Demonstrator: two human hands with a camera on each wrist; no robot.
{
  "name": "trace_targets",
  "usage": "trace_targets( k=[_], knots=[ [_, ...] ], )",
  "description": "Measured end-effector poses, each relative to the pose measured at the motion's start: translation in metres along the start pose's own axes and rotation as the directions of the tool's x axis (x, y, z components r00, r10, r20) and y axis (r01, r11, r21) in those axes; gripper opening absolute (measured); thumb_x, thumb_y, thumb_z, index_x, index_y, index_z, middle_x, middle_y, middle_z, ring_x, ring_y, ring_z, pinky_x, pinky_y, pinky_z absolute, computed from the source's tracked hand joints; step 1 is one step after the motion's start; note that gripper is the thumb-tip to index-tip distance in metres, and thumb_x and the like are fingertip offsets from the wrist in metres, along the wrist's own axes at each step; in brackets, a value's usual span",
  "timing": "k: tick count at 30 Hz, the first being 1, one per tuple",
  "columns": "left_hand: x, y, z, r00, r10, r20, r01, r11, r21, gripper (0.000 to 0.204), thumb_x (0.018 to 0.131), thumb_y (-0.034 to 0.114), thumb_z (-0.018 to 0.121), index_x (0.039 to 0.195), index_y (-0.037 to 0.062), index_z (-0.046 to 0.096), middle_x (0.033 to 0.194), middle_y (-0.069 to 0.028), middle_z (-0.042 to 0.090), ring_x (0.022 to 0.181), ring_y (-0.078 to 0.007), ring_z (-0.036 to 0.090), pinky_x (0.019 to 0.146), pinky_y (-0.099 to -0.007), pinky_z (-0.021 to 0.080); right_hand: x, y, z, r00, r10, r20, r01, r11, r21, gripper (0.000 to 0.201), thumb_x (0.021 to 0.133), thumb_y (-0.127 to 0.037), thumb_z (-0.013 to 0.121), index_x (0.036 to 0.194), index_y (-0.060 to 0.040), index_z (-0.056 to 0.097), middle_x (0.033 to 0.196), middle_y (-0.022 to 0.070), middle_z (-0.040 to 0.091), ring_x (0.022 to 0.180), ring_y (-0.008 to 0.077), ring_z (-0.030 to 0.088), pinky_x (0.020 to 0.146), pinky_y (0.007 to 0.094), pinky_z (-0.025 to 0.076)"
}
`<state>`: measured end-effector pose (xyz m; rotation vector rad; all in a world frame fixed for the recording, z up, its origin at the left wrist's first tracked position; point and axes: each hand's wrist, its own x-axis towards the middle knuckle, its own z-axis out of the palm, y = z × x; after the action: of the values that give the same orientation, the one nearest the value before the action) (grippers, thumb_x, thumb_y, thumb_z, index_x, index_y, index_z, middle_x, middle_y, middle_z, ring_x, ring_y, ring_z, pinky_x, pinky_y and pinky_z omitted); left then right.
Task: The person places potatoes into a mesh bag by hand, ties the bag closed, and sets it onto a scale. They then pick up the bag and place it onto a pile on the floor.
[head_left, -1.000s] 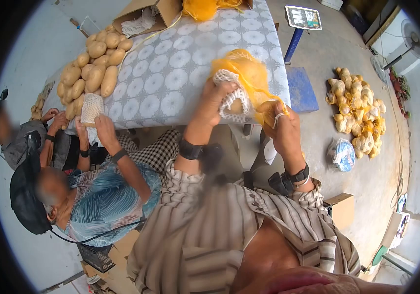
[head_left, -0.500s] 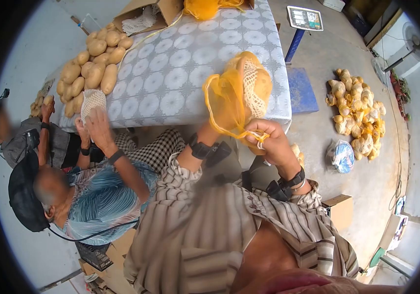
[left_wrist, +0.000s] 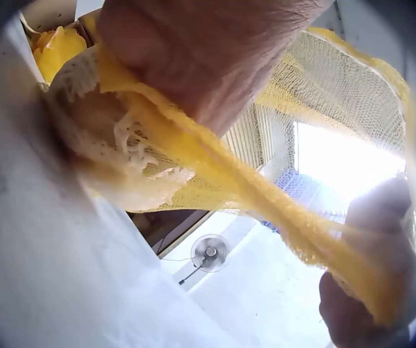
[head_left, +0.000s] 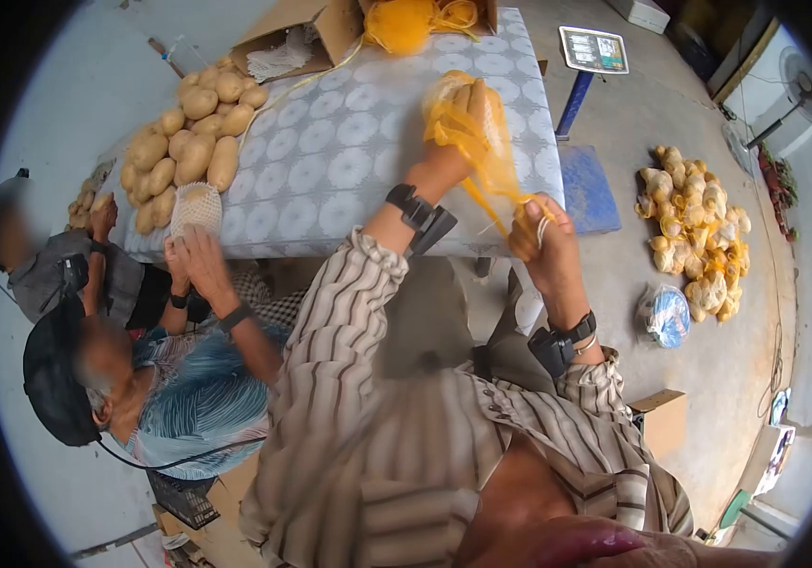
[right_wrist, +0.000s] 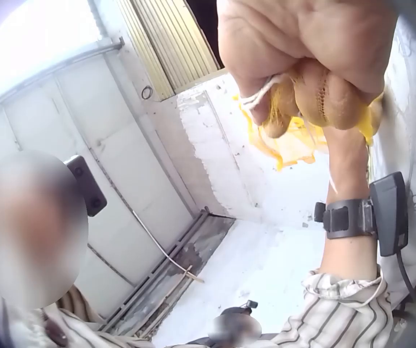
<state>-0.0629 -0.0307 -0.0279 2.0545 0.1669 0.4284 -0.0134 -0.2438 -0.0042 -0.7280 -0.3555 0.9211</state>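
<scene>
My left hand (head_left: 451,159) reaches into the mouth of a yellow mesh bag (head_left: 499,170) over the table. Its fingers look straight through the mesh, lying along a potato in a white foam net (head_left: 493,118). In the left wrist view, yellow mesh (left_wrist: 222,163) stretches across below the palm, and torn-looking white netting shows inside. My right hand (head_left: 548,246) pinches the bag's rim and a white cord, pulling the rim taut toward the table's front right corner. Curled fingers (right_wrist: 324,101) of the right hand show yellow mesh between them in the right wrist view.
Bare potatoes (head_left: 193,142) are heaped at the table's left, where a seated person slides a foam net (head_left: 196,206) over one. Cardboard boxes (head_left: 283,43) and yellow bags (head_left: 401,24) stand at the back. A scale (head_left: 593,49) and filled bags (head_left: 695,218) are to the right.
My left hand, earlier gripping a netted potato outside the bag, has moved into the bag and forward over the table. The right hand keeps its pinch on the rim, now drawn tight.
</scene>
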Motion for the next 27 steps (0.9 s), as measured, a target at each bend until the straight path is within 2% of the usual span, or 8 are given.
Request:
trace_targets(
  k=[6,9,12,14,18,21,23,27],
  knots=[
    [0.015,-0.017,0.005,0.99,-0.031,-0.14,0.094,0.875,0.475,0.03,0.09,0.016,0.052,0.117,0.0032,0.057,0.117,-0.018,0.059,0.107,-0.0337,0.056,0.09,-0.0424,0.046,0.03,0.008,-0.013,0.977,-0.176,-0.12,0.085,0.838,-0.539,0.014,0.093,-0.017,0.058,0.088,-0.0055,0.065,0.071,-0.0087,0.051,0.06,0.0005,0.039,0.052,0.0179,0.029],
    [0.01,-0.014,0.002,0.987,-0.033,-0.159,0.124,0.784,0.609,0.029,0.089,0.015,0.051,0.115,0.0035,0.058,0.116,-0.0184,0.059,0.106,-0.0348,0.055,0.089,-0.0438,0.045,0.04,0.014,-0.019,0.967,-0.211,-0.142,0.096,0.82,-0.565,0.015,0.093,-0.017,0.057,0.088,-0.0058,0.067,0.074,-0.0096,0.052,0.063,-0.0003,0.038,0.054,0.0167,0.028],
    [-0.019,0.011,0.003,0.952,0.184,-0.245,-0.022,0.838,0.544,0.026,0.085,0.01,0.053,0.108,0.002,0.062,0.112,-0.0177,0.059,0.103,-0.0349,0.056,0.09,-0.0451,0.045,0.044,0.014,-0.019,0.965,-0.213,-0.156,0.092,0.826,-0.557,0.015,0.093,-0.016,0.058,0.087,-0.0058,0.066,0.072,-0.01,0.052,0.061,-0.0001,0.036,0.053,0.0174,0.028],
    [-0.032,0.021,0.003,0.944,0.297,-0.144,-0.098,0.669,0.736,0.017,0.084,0.009,0.055,0.095,0.0008,0.066,0.106,-0.0172,0.06,0.101,-0.0341,0.056,0.089,-0.0437,0.045,0.045,0.014,-0.022,0.966,-0.211,-0.148,0.092,0.819,-0.567,0.015,0.093,-0.016,0.058,0.086,-0.0059,0.066,0.072,-0.0099,0.052,0.06,-0.0001,0.036,0.052,0.0177,0.027],
    [-0.054,0.041,0.002,0.908,0.352,-0.229,-0.208,0.85,0.484,0.015,0.085,0.008,0.057,0.093,-0.0014,0.065,0.102,-0.0185,0.061,0.096,-0.0351,0.058,0.085,-0.0422,0.047,0.044,0.012,-0.027,0.969,-0.165,-0.182,0.045,0.848,-0.528,0.014,0.094,-0.017,0.058,0.086,-0.0071,0.065,0.068,-0.0104,0.048,0.057,-0.0007,0.034,0.049,0.0177,0.025],
    [-0.079,0.036,-0.006,0.829,0.321,-0.457,-0.146,0.915,0.377,0.013,0.086,0.01,0.059,0.078,-0.0001,0.06,0.08,-0.0151,0.059,0.075,-0.0337,0.057,0.069,-0.0417,0.048,0.045,0.014,-0.031,0.971,-0.156,-0.183,0.04,0.854,-0.519,0.014,0.094,-0.018,0.057,0.088,-0.0064,0.061,0.062,-0.0086,0.044,0.05,0.0016,0.032,0.044,0.0199,0.024],
    [-0.096,0.02,-0.017,0.78,0.25,-0.573,0.047,0.891,0.451,0.024,0.087,0.012,0.061,0.068,0.0006,0.051,0.066,-0.0141,0.051,0.061,-0.0319,0.051,0.057,-0.0414,0.042,0.044,0.015,-0.03,0.972,-0.152,-0.18,0.032,0.842,-0.539,0.014,0.094,-0.019,0.057,0.09,-0.0054,0.059,0.058,-0.0068,0.041,0.044,0.004,0.03,0.041,0.0222,0.025],
    [-0.113,-0.004,-0.023,0.729,0.126,-0.673,0.171,0.918,0.357,0.029,0.086,0.011,0.062,0.063,0.0011,0.047,0.063,-0.0155,0.048,0.057,-0.0316,0.046,0.053,-0.0418,0.037,0.041,0.013,-0.021,0.973,-0.146,-0.179,0.035,0.858,-0.512,0.014,0.094,-0.019,0.057,0.089,-0.0053,0.059,0.058,-0.007,0.041,0.044,0.0038,0.029,0.041,0.0222,0.024]
  ],
)
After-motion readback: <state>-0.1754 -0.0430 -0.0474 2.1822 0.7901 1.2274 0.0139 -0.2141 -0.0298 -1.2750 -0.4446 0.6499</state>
